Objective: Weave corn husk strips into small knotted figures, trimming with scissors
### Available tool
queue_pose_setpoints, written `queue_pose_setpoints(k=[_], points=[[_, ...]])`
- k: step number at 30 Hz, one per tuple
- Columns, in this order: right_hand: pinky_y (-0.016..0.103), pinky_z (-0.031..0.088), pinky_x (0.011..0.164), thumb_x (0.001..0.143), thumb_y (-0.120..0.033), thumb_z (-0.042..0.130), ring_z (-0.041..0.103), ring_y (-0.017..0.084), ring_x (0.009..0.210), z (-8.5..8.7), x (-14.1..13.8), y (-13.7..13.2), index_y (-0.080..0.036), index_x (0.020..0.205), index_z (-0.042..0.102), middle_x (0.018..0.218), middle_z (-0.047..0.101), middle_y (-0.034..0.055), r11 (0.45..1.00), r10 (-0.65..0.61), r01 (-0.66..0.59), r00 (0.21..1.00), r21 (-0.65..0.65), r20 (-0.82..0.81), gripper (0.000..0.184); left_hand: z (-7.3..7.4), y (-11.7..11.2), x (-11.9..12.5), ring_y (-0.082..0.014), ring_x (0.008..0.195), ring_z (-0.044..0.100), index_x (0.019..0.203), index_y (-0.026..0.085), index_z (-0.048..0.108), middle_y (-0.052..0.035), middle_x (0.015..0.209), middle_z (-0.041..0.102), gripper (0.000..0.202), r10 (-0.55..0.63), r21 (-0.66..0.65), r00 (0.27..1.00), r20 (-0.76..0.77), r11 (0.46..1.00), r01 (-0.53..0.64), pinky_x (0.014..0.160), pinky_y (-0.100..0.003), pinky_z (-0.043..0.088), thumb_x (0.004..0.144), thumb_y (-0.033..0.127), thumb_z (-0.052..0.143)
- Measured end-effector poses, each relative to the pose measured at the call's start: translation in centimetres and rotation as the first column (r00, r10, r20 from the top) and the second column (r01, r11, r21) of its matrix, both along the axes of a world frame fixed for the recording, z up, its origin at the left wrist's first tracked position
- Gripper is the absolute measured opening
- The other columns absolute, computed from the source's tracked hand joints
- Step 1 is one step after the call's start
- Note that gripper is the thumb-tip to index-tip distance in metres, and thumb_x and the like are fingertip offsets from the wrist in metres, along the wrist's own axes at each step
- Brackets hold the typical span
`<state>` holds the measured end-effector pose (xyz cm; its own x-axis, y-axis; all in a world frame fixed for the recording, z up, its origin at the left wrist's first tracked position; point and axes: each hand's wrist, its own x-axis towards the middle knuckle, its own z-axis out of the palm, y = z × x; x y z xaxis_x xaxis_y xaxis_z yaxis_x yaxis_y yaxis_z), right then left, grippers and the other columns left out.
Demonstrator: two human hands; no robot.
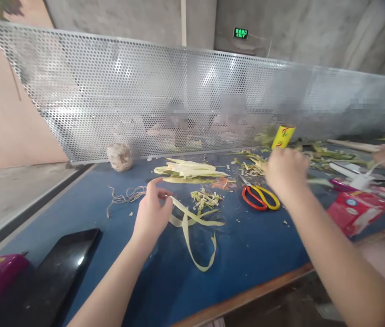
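Left hand [154,206]: curled at pale husk strips [185,213]; whether pinching could not be told. Right hand [286,171]: curled, grip hidden; yellow packet [283,137] showed just above. Scissors [258,187]: lay beside the right hand. Husk bundle [189,169]: lay beyond the left.

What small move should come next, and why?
Perhaps ease the pale strips slightly nearer with the left hand: its fingertips are at one end of them, while they lie loosely crossed right beside the scraps. Whether the fingers actually pinch a strip is hard to tell.
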<state>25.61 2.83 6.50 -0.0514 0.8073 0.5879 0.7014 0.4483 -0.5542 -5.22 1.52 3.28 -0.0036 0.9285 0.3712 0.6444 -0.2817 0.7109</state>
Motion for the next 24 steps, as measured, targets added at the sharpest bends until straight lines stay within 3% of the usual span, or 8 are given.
queue_pose_setpoints(k=[2, 3, 5, 8, 15, 20, 24], points=[[0.051, 0.036, 0.078, 0.073, -0.032, 0.061, 0.056, 0.031, 0.083, -0.2, -5.1, -0.3, -0.020, 0.069, 0.056, 0.071, 0.060, 0.0116, 0.986, -0.158, 0.161, 0.984, -0.032, 0.087, 0.014, -0.2, 0.2, -0.4, -0.0235, 0.090, 0.060, 0.119, 0.020, 0.037, -0.0057, 0.094, 0.065, 0.047, 0.065, -0.057, 0.993, -0.100, 0.996, -0.071, 0.080, -0.038, 0.043, 0.073, 0.018, 0.044], [0.053, 0.034, 0.082, 0.074, -0.036, 0.060, 0.058, 0.031, 0.082, -0.4, -7.8, -0.5, -0.020, 0.068, 0.057, 0.071, 0.062, 0.0102, 0.963, -0.167, 0.210, 0.956, -0.167, 0.241, 0.018, -0.3, 0.3, -0.5, -0.0251, 0.093, 0.060, 0.119, 0.020, 0.037, -0.0068, 0.096, 0.065, 0.047, 0.085, -0.094, 0.985, -0.150, 0.991, -0.099, 0.082, -0.040, 0.042, 0.073, 0.018, 0.044], [0.051, 0.031, 0.088, 0.077, -0.038, 0.056, 0.060, 0.028, 0.084, -0.6, -12.4, -0.8, -0.020, 0.072, 0.061, 0.077, 0.066, 0.0090, 0.896, 0.049, 0.143, 0.908, -0.420, 0.415, 0.020, -0.4, 0.3, -0.6, -0.0288, 0.098, 0.059, 0.118, 0.019, 0.037, -0.0084, 0.098, 0.066, 0.044, 0.114, -0.148, 0.966, -0.234, 0.977, -0.151, 0.085, -0.046, 0.038, 0.074, 0.022, 0.043], [0.050, 0.030, 0.090, 0.076, -0.035, 0.059, 0.061, 0.028, 0.088, -0.9, -16.3, -0.6, -0.018, 0.073, 0.064, 0.084, 0.068, 0.0096, 0.845, 0.224, 0.066, 0.858, -0.531, 0.462, 0.018, -0.5, 0.2, -0.5, -0.0314, 0.100, 0.059, 0.115, 0.021, 0.039, -0.0085, 0.094, 0.068, 0.038, 0.118, -0.187, 0.951, -0.284, 0.966, -0.176, 0.089, -0.053, 0.031, 0.078, 0.028, 0.042], [0.044, 0.034, 0.087, 0.073, -0.021, 0.057, 0.062, 0.021, 0.081, -2.8, -16.6, 0.0, -0.018, 0.077, 0.065, 0.079, 0.069, 0.0036, 0.845, 0.275, -0.036, 0.884, -0.533, 0.377, 0.009, -1.1, 0.3, 0.2, -0.0332, 0.100, 0.059, 0.112, 0.018, 0.045, -0.0089, 0.083, 0.071, 0.036, 0.074, -0.184, 0.973, -0.218, 0.976, -0.115, 0.092, -0.056, 0.022, 0.079, 0.032, 0.045], [0.027, 0.044, 0.070, 0.069, -0.019, 0.062, 0.062, 0.015, 0.073, -3.8, -15.8, 0.4, -0.016, 0.081, 0.064, 0.077, 0.067, 0.0035, 0.800, 0.361, -0.327, 0.932, -0.504, -0.030, 0.013, -1.2, 0.4, 0.2, -0.0307, 0.098, 0.060, 0.110, 0.020, 0.047, -0.0077, 0.085, 0.071, 0.038, 0.074, -0.198, 0.992, -0.099, 0.976, -0.093, 0.091, -0.054, 0.029, 0.076, 0.036, 0.051], [0.025, 0.046, 0.065, 0.072, -0.025, 0.063, 0.062, 0.014, 0.071, -3.9, -15.0, 0.4, -0.015, 0.082, 0.063, 0.076, 0.066, 0.0036, 0.717, 0.415, -0.472, 0.881, -0.513, -0.229, 0.014, -1.0, 0.5, 0.0, -0.0229, 0.088, 0.064, 0.114, 0.017, 0.044, -0.0068, 0.085, 0.070, 0.044, 0.051, -0.159, 0.998, 0.040, 0.986, -0.044, 0.083, -0.039, 0.042, 0.075, 0.036, 0.053]])
